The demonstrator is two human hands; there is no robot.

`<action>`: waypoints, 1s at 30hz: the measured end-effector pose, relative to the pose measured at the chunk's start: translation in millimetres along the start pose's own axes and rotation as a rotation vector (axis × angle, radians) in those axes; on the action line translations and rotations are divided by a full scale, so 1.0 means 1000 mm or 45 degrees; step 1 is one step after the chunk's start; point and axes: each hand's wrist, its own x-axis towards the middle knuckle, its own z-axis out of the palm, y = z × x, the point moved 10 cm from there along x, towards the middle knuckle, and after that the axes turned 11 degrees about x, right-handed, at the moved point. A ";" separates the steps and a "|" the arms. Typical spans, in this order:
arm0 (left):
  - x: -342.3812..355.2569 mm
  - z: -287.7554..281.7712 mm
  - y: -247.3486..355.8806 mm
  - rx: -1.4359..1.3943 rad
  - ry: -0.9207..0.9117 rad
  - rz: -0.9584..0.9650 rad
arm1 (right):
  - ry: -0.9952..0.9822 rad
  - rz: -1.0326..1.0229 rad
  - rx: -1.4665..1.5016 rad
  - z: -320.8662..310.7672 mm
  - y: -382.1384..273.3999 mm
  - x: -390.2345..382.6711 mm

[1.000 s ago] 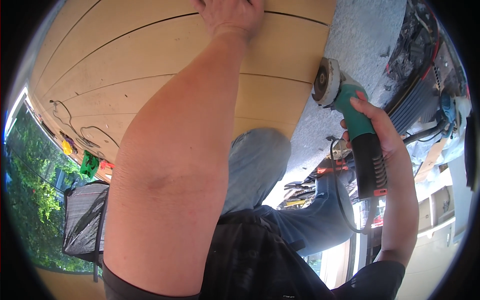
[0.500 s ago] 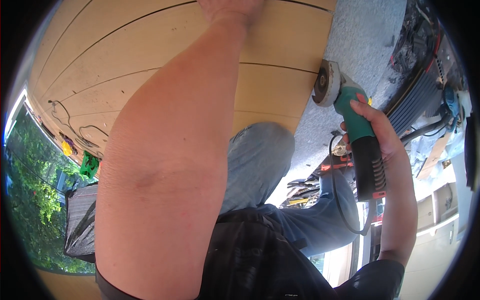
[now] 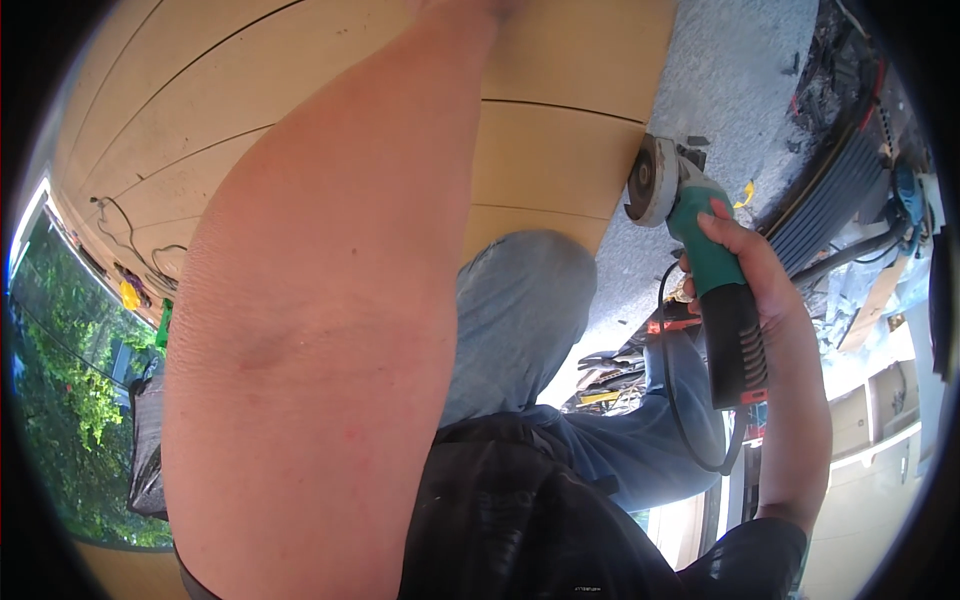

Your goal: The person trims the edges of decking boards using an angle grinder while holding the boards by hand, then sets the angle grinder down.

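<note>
While right fingers [image 3: 722, 222] clamp one green angle grinder [image 3: 700, 250], left hand unseen, one scored wooden panel [image 3: 300, 110]

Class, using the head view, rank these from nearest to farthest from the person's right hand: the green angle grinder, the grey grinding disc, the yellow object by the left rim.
1. Green angle grinder: held in the right hand.
2. Grey grinding disc: just above-left, at the pale wooden board's edge.
3. Yellow object: far left.
</note>
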 end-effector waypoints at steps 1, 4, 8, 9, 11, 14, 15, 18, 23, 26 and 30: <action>0.000 0.000 0.000 -0.012 0.015 0.002 | 0.005 0.037 0.018 -0.001 0.005 0.001; -0.002 0.001 -0.002 0.010 0.040 0.005 | 0.026 0.038 0.020 -0.001 0.015 0.003; -0.003 0.006 -0.003 -0.008 0.048 -0.002 | -0.069 -0.020 -0.039 0.001 0.027 0.005; -0.002 0.006 -0.004 0.002 0.057 -0.006 | -0.067 -0.020 -0.033 -0.001 0.032 0.007; -0.003 0.007 -0.004 0.013 0.062 -0.006 | -0.065 -0.016 -0.023 -0.005 0.041 0.012; -0.001 0.007 -0.002 0.022 0.071 -0.012 | -0.062 0.009 -0.049 -0.011 0.057 0.019; 0.001 0.008 -0.001 0.038 0.081 -0.018 | -0.070 0.012 -0.035 -0.014 0.064 0.020; -0.001 0.002 0.000 0.059 0.074 -0.008 | -0.074 0.036 -0.003 -0.026 0.092 0.023; -0.003 0.007 0.007 0.054 0.072 0.048 | -0.126 0.051 0.281 -0.056 0.136 0.010; 0.002 0.005 0.015 -0.168 -0.061 0.070 | -0.203 -0.084 0.490 -0.069 0.140 -0.008; 0.007 0.007 0.005 -0.050 -0.047 0.045 | -0.250 -0.234 0.500 -0.075 0.117 -0.012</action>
